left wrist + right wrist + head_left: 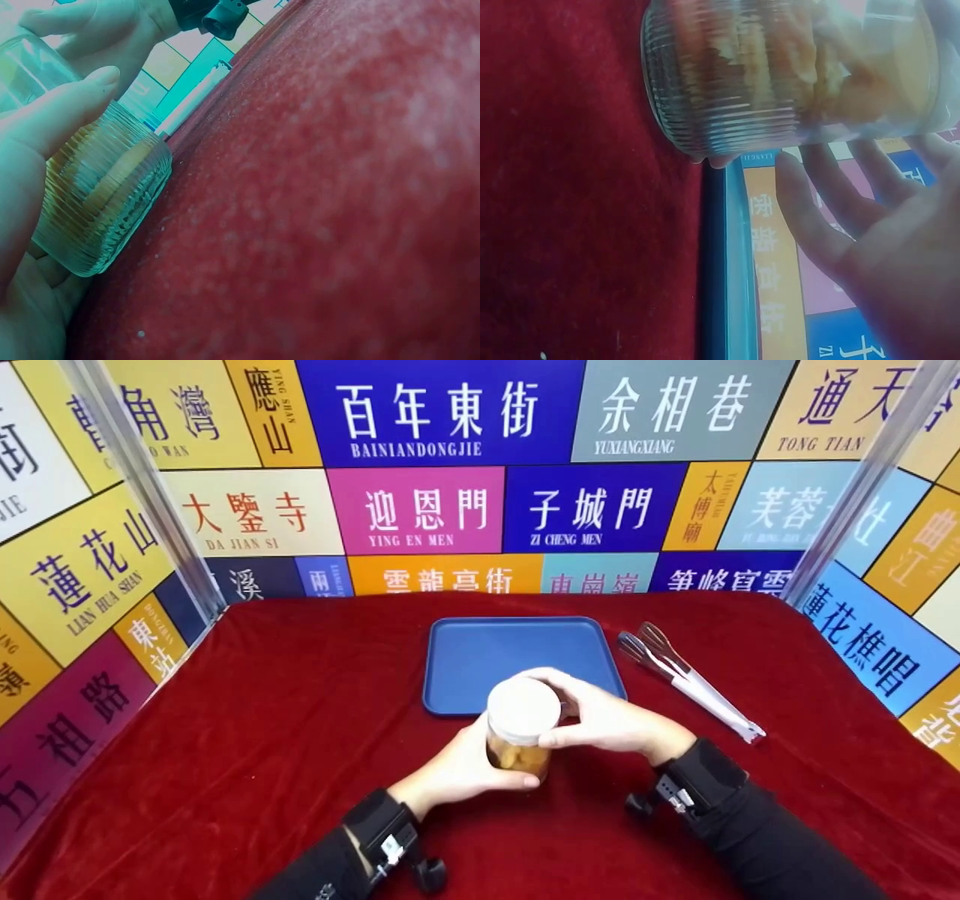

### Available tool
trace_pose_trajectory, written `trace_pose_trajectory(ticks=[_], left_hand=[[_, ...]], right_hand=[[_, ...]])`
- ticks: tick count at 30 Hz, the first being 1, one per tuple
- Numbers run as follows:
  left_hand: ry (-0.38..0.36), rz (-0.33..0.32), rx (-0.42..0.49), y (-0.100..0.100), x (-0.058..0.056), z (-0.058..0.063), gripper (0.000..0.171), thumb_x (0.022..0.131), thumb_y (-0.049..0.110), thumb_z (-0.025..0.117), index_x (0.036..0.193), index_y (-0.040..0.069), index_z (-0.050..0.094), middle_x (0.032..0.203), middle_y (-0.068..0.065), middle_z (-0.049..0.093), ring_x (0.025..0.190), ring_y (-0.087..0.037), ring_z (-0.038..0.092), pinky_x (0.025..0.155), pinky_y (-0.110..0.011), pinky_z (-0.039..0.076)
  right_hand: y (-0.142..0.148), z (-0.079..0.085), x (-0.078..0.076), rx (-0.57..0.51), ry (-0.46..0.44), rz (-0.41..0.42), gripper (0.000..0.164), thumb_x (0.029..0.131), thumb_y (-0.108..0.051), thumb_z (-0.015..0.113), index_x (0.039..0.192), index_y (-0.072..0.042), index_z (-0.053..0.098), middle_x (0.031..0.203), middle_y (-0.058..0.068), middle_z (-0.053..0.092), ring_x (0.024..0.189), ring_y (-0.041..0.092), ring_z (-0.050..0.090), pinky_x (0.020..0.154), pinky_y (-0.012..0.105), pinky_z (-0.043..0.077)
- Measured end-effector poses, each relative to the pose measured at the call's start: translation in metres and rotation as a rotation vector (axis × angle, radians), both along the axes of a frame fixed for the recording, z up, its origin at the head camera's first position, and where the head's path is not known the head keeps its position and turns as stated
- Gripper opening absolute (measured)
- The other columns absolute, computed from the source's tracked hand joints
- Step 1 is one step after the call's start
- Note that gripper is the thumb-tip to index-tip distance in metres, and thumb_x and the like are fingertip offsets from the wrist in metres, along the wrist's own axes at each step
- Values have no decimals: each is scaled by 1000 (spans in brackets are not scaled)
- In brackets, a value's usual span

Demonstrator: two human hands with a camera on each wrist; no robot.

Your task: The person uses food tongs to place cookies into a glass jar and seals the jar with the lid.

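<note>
A ribbed clear jar (516,757) with a white lid (525,706) stands roughly upright between both hands, in front of the tray. Yellow-brown pieces (757,64) of what looks like food show through its wall in the right wrist view. My left hand (466,765) grips the jar's body, thumb across the near side. Around the lid curl the fingers and thumb of my right hand (611,718), the thumb at its near edge. Whether the jar's base touches the cloth I cannot tell.
Just behind the jar lies a blue tray (517,649). Metal tongs (697,690) with dark slotted tips lie to its right. Red cloth (300,720) covers the table, and colourful sign-printed panels (420,510) stand at the back and sides.
</note>
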State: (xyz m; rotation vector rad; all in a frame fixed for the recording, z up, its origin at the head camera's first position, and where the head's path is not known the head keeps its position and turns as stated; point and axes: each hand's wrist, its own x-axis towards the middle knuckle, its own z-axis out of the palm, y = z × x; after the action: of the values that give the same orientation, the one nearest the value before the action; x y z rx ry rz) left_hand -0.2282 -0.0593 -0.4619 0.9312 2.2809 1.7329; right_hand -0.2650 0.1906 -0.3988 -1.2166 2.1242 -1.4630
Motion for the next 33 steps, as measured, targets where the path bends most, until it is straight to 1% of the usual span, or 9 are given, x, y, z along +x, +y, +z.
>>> trace_pose_trajectory(ticks=[9, 18, 22, 26, 28, 30, 33], left_hand=[[-2, -12, 12, 0, 0, 0, 101, 79, 20, 97, 161, 14, 38, 144, 7, 61, 130, -10, 59, 116, -34, 44], [13, -25, 15, 0, -1, 0, 105, 79, 19, 97, 163, 15, 35, 146, 8, 59, 133, -9, 57, 118, -34, 42], [8, -25, 22, 0, -1, 0, 105, 79, 20, 97, 163, 17, 35, 146, 8, 59, 133, -9, 57, 118, -34, 42], [-8, -24, 26, 0, -2, -1, 100, 80, 21, 96, 160, 17, 37, 142, 8, 61, 130, -10, 59, 117, -34, 43], [-12, -24, 23, 0, -1, -2, 98, 80, 21, 96, 159, 17, 39, 141, 8, 62, 130, -10, 59, 116, -34, 44], [-11, -21, 21, 0, -1, -2, 98, 80, 22, 96, 159, 17, 39, 141, 8, 62, 130, -10, 60, 116, -34, 44], [-5, -13, 15, 0, -1, -1, 100, 79, 23, 97, 160, 18, 38, 142, 9, 61, 130, -9, 60, 115, -34, 45]], right_hand=[[-5, -3, 3, -9, 38, -79, 72, 88, -22, 90, 145, -12, 49, 141, 5, 61, 131, 24, 59, 105, 39, 55], [-8, -4, 5, -17, 90, -106, 68, 86, -21, 91, 139, -9, 50, 137, 7, 63, 125, 22, 62, 102, 35, 56], [-7, -5, 3, -15, 91, -102, 73, 86, -23, 92, 143, -10, 49, 139, 5, 61, 128, 21, 59, 105, 34, 54], [-5, -8, 0, -21, 67, -45, 87, 86, -26, 92, 157, -14, 44, 149, 3, 58, 138, 23, 52, 115, 33, 44], [-5, -10, 0, -20, 67, -28, 90, 87, -26, 91, 162, -16, 41, 154, 2, 56, 142, 23, 50, 118, 32, 39], [-6, -11, 0, -19, 76, -34, 89, 87, -27, 90, 162, -17, 42, 155, 1, 55, 144, 23, 49, 120, 32, 36], [-8, -11, 1, -22, 84, -71, 80, 87, -23, 89, 156, -14, 49, 149, 1, 59, 139, 23, 52, 119, 32, 38]])
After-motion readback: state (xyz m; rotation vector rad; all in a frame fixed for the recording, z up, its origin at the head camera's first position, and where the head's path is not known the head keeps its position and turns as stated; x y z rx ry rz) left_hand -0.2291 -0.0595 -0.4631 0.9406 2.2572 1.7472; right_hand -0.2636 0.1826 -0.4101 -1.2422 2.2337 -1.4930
